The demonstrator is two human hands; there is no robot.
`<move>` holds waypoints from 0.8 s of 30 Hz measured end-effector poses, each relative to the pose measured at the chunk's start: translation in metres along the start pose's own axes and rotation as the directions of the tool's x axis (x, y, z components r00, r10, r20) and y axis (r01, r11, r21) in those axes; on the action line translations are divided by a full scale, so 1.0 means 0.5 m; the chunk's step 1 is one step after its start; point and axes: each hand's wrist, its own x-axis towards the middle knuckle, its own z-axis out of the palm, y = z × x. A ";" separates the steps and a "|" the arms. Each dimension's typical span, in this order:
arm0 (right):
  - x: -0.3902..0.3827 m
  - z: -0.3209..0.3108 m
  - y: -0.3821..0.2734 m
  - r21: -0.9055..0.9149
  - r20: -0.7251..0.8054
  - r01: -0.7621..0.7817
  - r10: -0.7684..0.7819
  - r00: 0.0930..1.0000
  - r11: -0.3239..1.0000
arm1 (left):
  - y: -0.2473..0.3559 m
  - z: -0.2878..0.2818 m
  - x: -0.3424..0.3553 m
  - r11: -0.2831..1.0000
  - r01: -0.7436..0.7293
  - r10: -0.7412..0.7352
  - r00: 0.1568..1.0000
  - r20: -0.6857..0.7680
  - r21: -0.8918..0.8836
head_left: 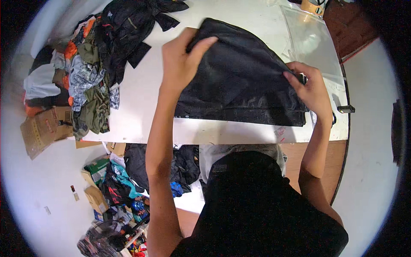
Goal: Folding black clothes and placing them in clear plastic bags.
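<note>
With my left hand [180, 62] I pinch the upper-left corner of a folded, smooth black fabric piece [239, 75]; my right hand [311, 83] grips its right edge between thumb and fingers. Its straight hem lies along the white, smooth-topped table's [137, 111] near edge.

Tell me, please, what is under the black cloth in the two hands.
White tabletop shows along the near edge of the black cloth; whatever lies directly beneath it is covered and cannot be seen.
</note>
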 end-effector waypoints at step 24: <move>-0.024 0.160 0.154 0.196 -0.191 -0.383 0.419 0.888 0.903 | -0.190 0.037 -0.188 0.942 0.313 -0.321 0.752 0.576 0.117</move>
